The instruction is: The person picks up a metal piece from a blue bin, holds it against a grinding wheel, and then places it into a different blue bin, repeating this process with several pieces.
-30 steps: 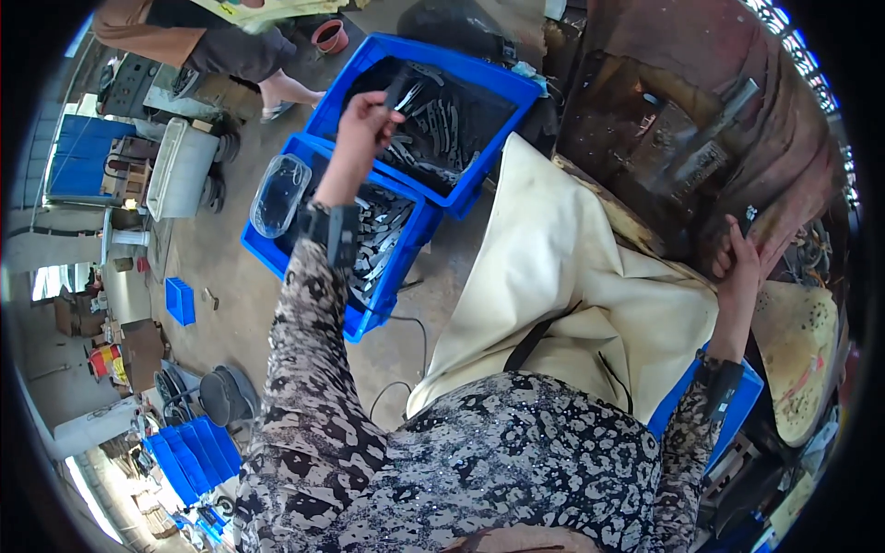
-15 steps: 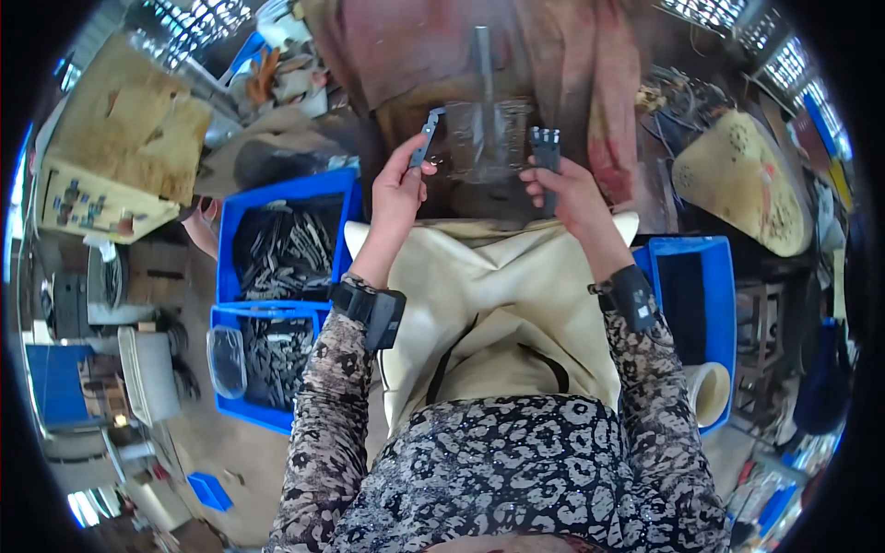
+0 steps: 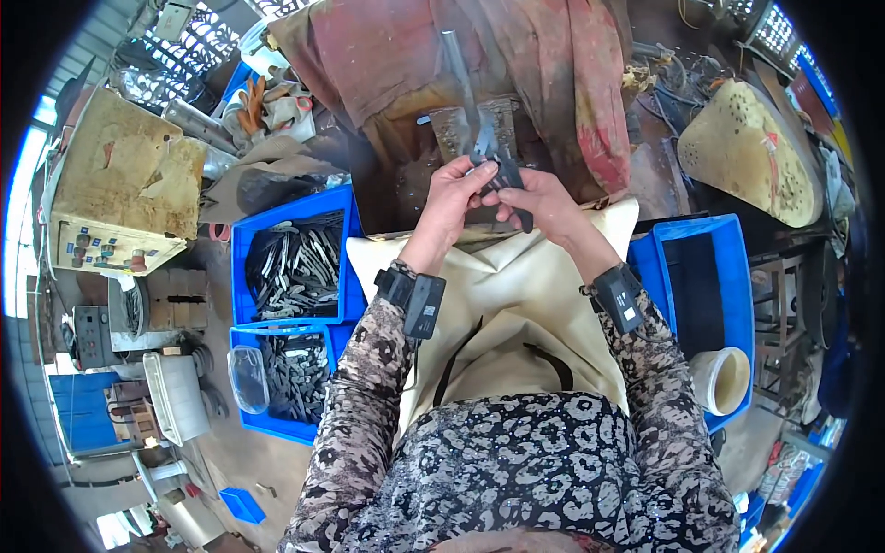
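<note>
Beyond one apron, left hand and right hand pinched dark metal pieces. From there, one grey bar stood at twelve o'clock, two filled bins at eight, one blue bin at four.

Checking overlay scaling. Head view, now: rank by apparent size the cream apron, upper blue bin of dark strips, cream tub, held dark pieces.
1. Cream apron
2. Upper blue bin
3. Cream tub
Held dark pieces: smaller than the bin, but fingers partly cover them, so unranked against the tub.
</note>
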Tool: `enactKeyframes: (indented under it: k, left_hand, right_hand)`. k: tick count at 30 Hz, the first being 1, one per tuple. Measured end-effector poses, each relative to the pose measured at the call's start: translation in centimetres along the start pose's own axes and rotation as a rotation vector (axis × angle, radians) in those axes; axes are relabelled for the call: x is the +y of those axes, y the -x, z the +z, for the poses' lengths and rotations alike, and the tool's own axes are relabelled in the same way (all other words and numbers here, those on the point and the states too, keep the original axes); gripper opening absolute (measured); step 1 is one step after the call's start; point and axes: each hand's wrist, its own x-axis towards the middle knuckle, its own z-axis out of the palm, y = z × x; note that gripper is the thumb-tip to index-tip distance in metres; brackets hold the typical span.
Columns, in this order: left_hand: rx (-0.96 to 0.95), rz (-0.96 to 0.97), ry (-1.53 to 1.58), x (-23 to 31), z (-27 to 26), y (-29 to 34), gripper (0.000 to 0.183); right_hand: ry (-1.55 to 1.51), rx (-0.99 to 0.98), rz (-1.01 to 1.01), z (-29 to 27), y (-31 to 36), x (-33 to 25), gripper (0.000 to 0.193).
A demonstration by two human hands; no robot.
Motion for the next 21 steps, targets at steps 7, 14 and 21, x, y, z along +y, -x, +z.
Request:
enactKeyframes:
  k: [7, 14, 21]
  left_hand:
    - [0.072, -0.069, 0.211, -1.1, -0.5, 0.7, 0.009]
    - [0.104, -0.091, 0.214, -1.4, -0.1, 0.8, 0.007]
    - [0.027, -0.111, 0.251, -1.7, -0.4, 1.4, 0.012]
  right_hand:
    - [-0.056, 0.206, 0.058, -0.1, 0.0, 0.2, 0.028]
    - [0.191, 0.212, 0.151, 2.2, 0.2, 0.5, 0.036]
    - [0.486, 0.201, 0.180, 0.9, -0.6, 1.0, 0.032]
